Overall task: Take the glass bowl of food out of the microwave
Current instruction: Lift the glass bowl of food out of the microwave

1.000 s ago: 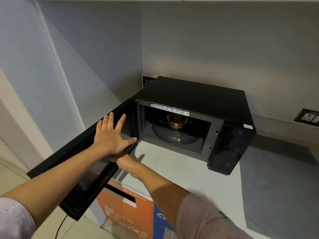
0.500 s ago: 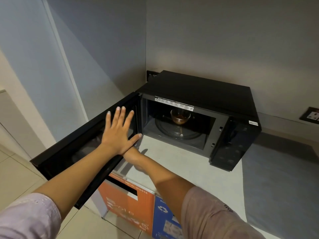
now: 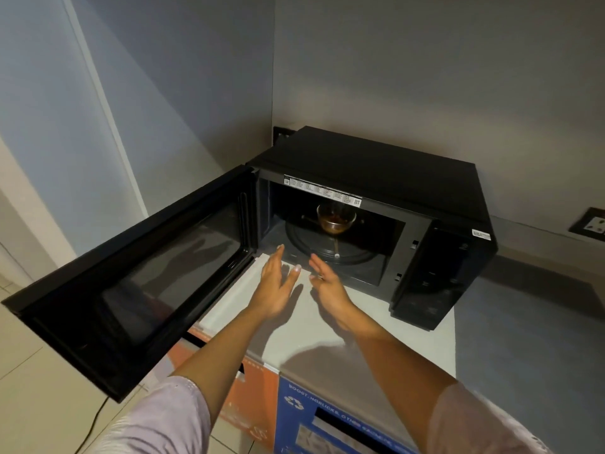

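A black microwave [image 3: 376, 158] stands in the corner of a white counter [image 3: 314, 335], its door [image 3: 137, 280] swung wide open to the left. Inside, a small glass bowl [image 3: 335, 219] with brown food sits on the round turntable [image 3: 327, 247]. My left hand [image 3: 278, 283] and my right hand [image 3: 324, 281] are side by side just in front of the cavity opening, palms facing each other, fingers apart, holding nothing. Both are short of the bowl.
The control panel [image 3: 435, 273] is at the microwave's right. A wall socket [image 3: 589, 224] sits on the right wall. Orange [image 3: 252, 404] and blue [image 3: 327, 424] bin fronts are below the counter edge. A grey surface [image 3: 530, 355] lies to the right.
My left hand has left the door and my right hand has come out from under it. Both have moved right, in front of the open cavity. The door stands wider open.
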